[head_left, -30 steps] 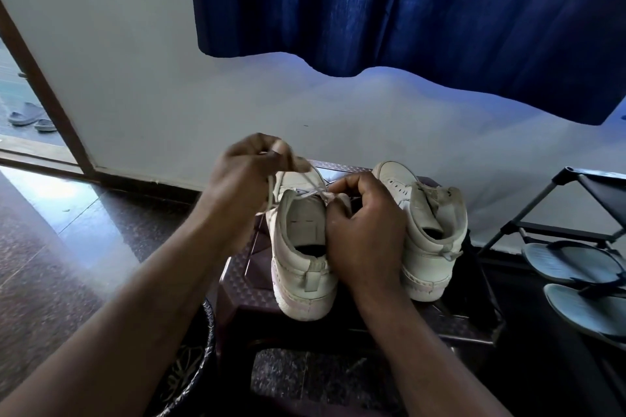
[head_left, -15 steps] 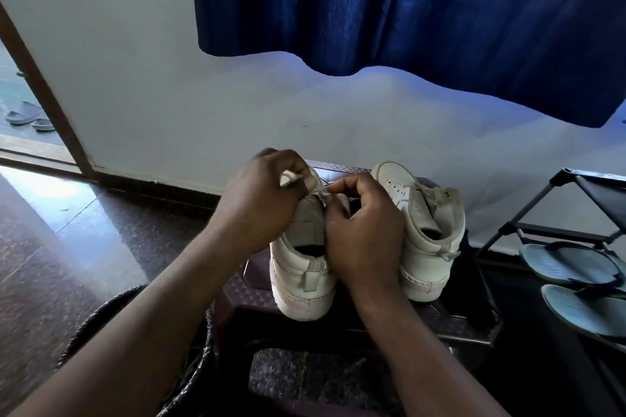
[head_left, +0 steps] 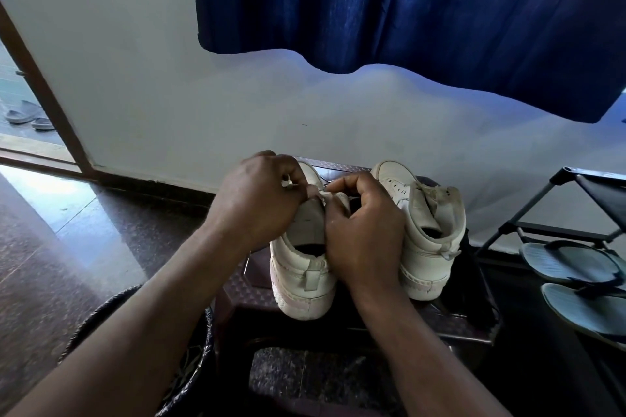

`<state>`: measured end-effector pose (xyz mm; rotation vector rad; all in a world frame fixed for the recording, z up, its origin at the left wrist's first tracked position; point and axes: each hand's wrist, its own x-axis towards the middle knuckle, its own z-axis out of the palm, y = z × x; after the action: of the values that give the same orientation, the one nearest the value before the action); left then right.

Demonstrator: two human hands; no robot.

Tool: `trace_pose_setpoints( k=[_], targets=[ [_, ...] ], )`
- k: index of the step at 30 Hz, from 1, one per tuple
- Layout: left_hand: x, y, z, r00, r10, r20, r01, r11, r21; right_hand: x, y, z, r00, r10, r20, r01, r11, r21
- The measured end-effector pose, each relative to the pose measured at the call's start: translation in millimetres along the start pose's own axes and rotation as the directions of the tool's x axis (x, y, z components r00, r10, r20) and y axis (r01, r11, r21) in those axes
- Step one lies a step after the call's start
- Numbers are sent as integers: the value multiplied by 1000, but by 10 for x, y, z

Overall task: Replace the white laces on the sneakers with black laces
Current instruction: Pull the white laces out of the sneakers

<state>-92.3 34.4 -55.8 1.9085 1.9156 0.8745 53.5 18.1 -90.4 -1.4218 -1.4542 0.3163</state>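
Two white sneakers stand side by side on a dark stool (head_left: 457, 325), heels toward me. Over the left sneaker (head_left: 301, 278) both hands meet at its tongue. My left hand (head_left: 257, 200) pinches a bit of white lace (head_left: 288, 183) between thumb and fingers. My right hand (head_left: 362, 230) curls over the sneaker's right collar and grips it near the eyelets, covering that side. The right sneaker (head_left: 426, 237) stands untouched, its tongue loose and no lace visible on it. No black laces are in sight.
A woven dark basket (head_left: 189, 359) sits at the stool's left, under my left forearm. A black shoe rack (head_left: 582, 213) with grey flip-flops (head_left: 569, 264) stands at right. A blue curtain (head_left: 406, 10) hangs over the white wall behind. Sandals (head_left: 28, 113) lie beyond the doorway, far left.
My left hand, raised with a length of white lace a second ago, has come down to the left sneaker's tongue beside my right hand, which stayed on the sneaker.
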Motion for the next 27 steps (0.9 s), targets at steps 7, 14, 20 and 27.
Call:
trace_pose_setpoints(
  k=[7,14,20,27],
  targets=[
    [-65,84,-74,948,-249,198,274,322,-906,-1,-3,-6,1000,2,1,-2,1000,0],
    [24,-136,-140,955,-296,-13,196,665,-721,6,1,-8,1000,-5,-2,5,1000,11],
    [-23,-171,-1,992,-129,-11,122,959,-255,46,-20,-23,988,-110,110,107,994,37],
    [-193,-119,-26,1000,-22,-6,21,989,-144,132,-63,-72,911,-144,387,180,982,-59]
  ],
)
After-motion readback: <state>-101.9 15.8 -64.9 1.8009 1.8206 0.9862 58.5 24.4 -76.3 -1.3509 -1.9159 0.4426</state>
